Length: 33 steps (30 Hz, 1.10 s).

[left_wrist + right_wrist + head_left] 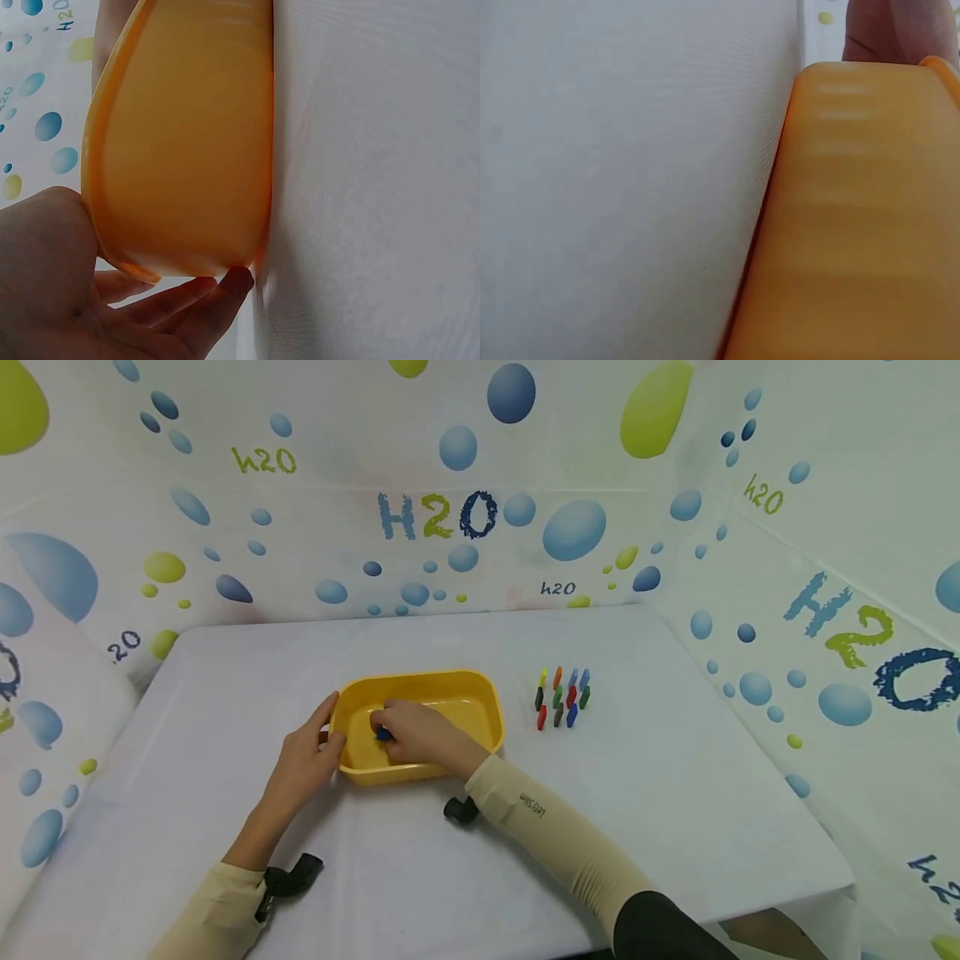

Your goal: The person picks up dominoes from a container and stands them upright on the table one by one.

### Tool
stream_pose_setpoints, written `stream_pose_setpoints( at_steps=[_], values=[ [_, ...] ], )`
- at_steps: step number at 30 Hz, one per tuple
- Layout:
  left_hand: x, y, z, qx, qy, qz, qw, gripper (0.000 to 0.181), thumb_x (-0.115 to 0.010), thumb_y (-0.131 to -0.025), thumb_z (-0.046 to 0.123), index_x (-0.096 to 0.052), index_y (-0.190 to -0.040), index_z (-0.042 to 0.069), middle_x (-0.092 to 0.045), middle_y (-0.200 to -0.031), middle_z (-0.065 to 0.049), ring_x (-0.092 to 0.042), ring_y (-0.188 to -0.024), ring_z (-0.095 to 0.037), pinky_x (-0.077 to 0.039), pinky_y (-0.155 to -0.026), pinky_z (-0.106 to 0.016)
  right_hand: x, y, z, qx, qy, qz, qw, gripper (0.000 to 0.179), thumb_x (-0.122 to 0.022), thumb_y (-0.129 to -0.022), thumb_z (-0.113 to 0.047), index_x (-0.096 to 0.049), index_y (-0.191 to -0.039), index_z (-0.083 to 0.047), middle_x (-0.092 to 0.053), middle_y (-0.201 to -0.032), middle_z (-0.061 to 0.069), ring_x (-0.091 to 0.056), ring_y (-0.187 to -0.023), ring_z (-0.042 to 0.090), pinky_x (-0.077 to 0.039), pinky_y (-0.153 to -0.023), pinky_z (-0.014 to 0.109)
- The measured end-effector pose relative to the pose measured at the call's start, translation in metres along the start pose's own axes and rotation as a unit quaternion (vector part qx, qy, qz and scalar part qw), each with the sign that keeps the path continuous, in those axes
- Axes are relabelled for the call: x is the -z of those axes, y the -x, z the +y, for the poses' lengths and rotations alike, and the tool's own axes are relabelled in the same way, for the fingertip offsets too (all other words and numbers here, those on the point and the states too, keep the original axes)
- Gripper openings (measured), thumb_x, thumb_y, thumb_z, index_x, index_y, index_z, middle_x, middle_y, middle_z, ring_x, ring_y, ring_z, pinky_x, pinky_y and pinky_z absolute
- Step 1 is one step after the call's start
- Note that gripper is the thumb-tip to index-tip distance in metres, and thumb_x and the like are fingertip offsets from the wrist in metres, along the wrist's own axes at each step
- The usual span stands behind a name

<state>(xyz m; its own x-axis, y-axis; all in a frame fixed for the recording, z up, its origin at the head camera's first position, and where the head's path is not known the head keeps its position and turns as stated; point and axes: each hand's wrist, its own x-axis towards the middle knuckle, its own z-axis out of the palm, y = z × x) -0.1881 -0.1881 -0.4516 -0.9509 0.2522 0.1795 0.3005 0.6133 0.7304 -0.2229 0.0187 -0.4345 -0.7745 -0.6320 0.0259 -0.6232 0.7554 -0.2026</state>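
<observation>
A shallow yellow tray [450, 769] with rounded corners lies on the white-covered table. My left hand [311, 756] grips it at the left end; in the left wrist view, fingertips [238, 279] touch the outer wall low down and the thumb side is at the rim. Inside the tray, my right hand [416, 732] has curled fingers round a small dark blue piece [384, 734]. Most of that piece is hidden, so its exact kind cannot be told. The right wrist view shows mainly the tray's ribbed outer wall [855, 225], not the fingers.
Right of the tray, several small coloured sticks stand in rows, among them a yellow one [543, 677], an orange one [557, 677] and a red one [542, 718]. A patterned curtain [322, 527] rises behind the table [675, 793]. Black camera mounts [294, 877] hang from both wrists.
</observation>
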Motion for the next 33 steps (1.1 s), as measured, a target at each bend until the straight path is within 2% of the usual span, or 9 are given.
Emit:
stream_pose_setpoints(
  at_steps=[7,11,15,21,33],
  values=[
    [0.0,-0.0014,-0.0015,-0.005,-0.002,0.001,1.0,0.064,-0.045,-0.105,0.013,-0.024,-0.165,0.004,-0.046,-0.151,-0.033,-0.059,-0.121,-0.053,-0.055,-0.093,-0.058,0.001,0.0004,0.0014,0.005,-0.029,0.003,0.9996,0.019,-0.071,-0.091,-0.01,-0.069,-0.11,-0.01,-0.055,-0.093,0.0,-0.052,-0.08,0.013,-0.04,-0.067,0.019],
    [0.0,-0.0017,-0.0014,-0.003,0.0,-0.001,1.0,0.065,-0.045,-0.105,0.013,-0.024,-0.165,0.004,-0.045,-0.151,-0.033,-0.058,-0.121,-0.053,-0.056,-0.092,-0.058,0.0013,0.0004,0.0016,-0.01,-0.037,-0.001,0.9993,0.022,-0.071,-0.092,-0.01,-0.068,-0.114,-0.009,-0.056,-0.094,0.0,-0.052,-0.083,0.014,-0.04,-0.069,0.02],
    [0.0002,-0.0017,-0.0013,-0.001,0.001,-0.002,1.0,0.064,-0.045,-0.105,0.014,-0.024,-0.165,0.004,-0.045,-0.151,-0.033,-0.059,-0.121,-0.053,-0.056,-0.091,-0.057,0.0009,-0.0002,0.0016,-0.032,-0.031,0.0,0.999,0.024,-0.072,-0.094,-0.014,-0.066,-0.116,-0.008,-0.057,-0.095,-0.001,-0.053,-0.084,0.013,-0.043,-0.071,0.02],
    [0.0007,-0.0016,-0.0015,-0.006,0.003,0.0,1.0,0.064,-0.044,-0.105,0.013,-0.024,-0.165,0.004,-0.046,-0.151,-0.032,-0.059,-0.121,-0.053,-0.057,-0.091,-0.057,0.0018,0.0007,0.0011,-0.053,-0.028,0.018,0.9981,0.018,-0.073,-0.094,-0.019,-0.064,-0.108,-0.013,-0.058,-0.09,-0.004,-0.054,-0.081,0.012,-0.045,-0.069,0.02],
    [0.0005,-0.0005,-0.0011,0.001,0.005,0.0,1.0,0.064,-0.044,-0.105,0.014,-0.024,-0.165,0.005,-0.046,-0.151,-0.033,-0.059,-0.121,-0.053,-0.056,-0.091,-0.057,0.0023,0.0044,-0.0018,-0.046,-0.019,0.033,0.9982,0.018,-0.073,-0.094,-0.02,-0.063,-0.108,-0.014,-0.056,-0.089,-0.005,-0.053,-0.08,0.011,-0.045,-0.068,0.018]
  ],
)
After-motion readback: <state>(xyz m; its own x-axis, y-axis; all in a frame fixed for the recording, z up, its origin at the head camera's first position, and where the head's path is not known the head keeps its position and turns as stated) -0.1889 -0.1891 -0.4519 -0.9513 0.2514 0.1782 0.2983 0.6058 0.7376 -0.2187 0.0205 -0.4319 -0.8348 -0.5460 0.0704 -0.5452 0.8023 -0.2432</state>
